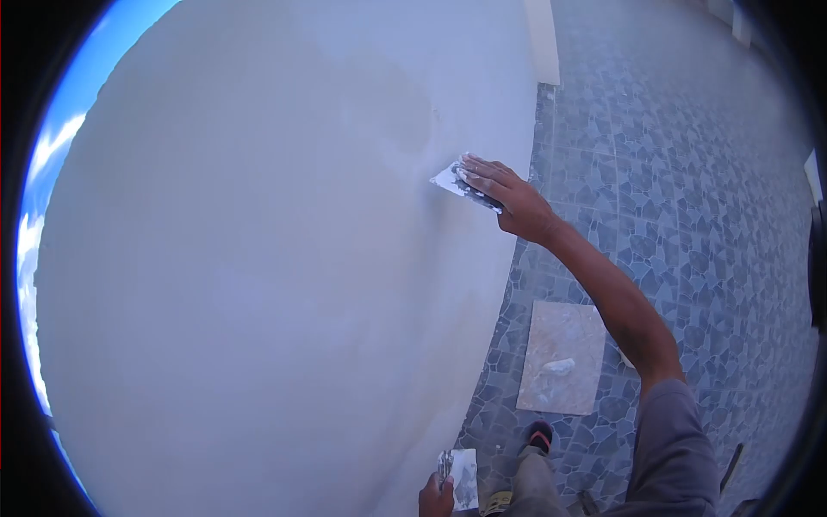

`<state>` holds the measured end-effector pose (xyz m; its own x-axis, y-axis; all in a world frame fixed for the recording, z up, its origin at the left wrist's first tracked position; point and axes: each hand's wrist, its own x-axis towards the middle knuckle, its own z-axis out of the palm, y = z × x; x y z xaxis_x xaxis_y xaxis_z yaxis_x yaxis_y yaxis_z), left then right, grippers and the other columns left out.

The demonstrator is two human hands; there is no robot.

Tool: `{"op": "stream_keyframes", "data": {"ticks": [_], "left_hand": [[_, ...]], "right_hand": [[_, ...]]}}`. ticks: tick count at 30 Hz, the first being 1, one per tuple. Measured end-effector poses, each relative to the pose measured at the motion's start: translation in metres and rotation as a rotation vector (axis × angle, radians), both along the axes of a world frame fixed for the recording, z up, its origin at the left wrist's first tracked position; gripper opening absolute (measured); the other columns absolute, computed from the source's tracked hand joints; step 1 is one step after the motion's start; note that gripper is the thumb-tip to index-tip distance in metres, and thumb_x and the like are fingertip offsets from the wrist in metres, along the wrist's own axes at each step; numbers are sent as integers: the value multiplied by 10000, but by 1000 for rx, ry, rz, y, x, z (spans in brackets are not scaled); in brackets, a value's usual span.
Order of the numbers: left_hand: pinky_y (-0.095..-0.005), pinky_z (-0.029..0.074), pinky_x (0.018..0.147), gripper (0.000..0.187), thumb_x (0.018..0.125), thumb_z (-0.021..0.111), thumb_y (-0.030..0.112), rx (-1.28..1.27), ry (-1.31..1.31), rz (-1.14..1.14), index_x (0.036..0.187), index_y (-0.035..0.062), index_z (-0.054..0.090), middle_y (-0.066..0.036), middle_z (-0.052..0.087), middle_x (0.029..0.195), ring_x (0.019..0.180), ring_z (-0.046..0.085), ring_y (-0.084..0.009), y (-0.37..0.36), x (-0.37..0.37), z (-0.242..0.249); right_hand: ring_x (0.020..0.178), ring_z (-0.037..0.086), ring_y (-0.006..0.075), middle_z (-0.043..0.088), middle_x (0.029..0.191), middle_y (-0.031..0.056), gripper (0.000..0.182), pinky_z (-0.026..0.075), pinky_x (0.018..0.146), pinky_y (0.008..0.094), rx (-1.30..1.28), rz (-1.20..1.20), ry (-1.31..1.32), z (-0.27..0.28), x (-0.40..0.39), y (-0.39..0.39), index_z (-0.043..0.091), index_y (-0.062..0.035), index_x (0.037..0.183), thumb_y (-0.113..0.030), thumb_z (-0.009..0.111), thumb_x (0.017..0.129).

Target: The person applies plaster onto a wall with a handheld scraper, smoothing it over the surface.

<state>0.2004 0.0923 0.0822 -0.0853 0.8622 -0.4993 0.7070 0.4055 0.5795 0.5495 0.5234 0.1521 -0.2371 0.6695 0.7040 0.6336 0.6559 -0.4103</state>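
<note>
My right hand (504, 191), arm stretched forward, grips a putty knife (450, 179) with a wide blade smeared white. Its blade lies at the surface of the pale plastered wall (258, 258), and white paste sticks to my fingers. Low in the view, my left hand (437, 497) is closed around the handle of a second putty knife (464, 478), whose broad blade carries white paste. That one is held close to the wall's lower part, beside my leg.
On the grey stone-patterned tile floor (655, 233) lies a beige board (560, 336) with a lump of white paste (558, 367). My foot in a dark sandal (539, 437) stands just behind it. A pale pillar (543, 43) rises at the wall's far end.
</note>
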Motion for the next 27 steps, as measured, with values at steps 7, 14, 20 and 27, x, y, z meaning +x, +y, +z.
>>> {"op": "stream_keyframes", "data": {"ticks": [7, 14, 20, 27], "left_hand": [[-473, 462, 912, 425, 935, 457, 243, 103, -42, -28, 1289, 14, 510, -283, 592, 1180, 1110, 559, -452, 2, 22, 20], [-475, 475, 890, 427, 915, 470, 237, 66, 9, 22, 1281, 22, 519, -291, 613, 1123, 1074, 578, -455, -4, 8, 23], [-485, 469, 895, 423, 912, 474, 231, 99, -43, 91, 1283, 34, 521, -306, 599, 1139, 1086, 576, -449, -6, -11, 19], [-474, 475, 816, 383, 904, 537, 316, -96, 133, 126, 1039, -39, 585, -296, 639, 928, 941, 621, -457, 11, -5, 34]], "right_hand": [[1178, 574, 308, 577, 1310, 98, 610, 517, 974, 369, 378, -108, 283, 138, -1, 36, 575, -113, 1273, 186, 523, 744], [1274, 505, 293, 556, 1353, 77, 670, 523, 967, 343, 500, -88, 92, 151, -24, 49, 579, -148, 1274, 220, 556, 715], [1277, 470, 308, 542, 1346, 69, 653, 430, 1075, 392, 362, 45, 205, 77, -35, 43, 609, -108, 1184, 222, 561, 622], [1207, 532, 315, 560, 1316, 115, 561, 450, 1041, 378, -40, 116, 193, -17, -24, -12, 602, -72, 1170, 213, 531, 692]]}}
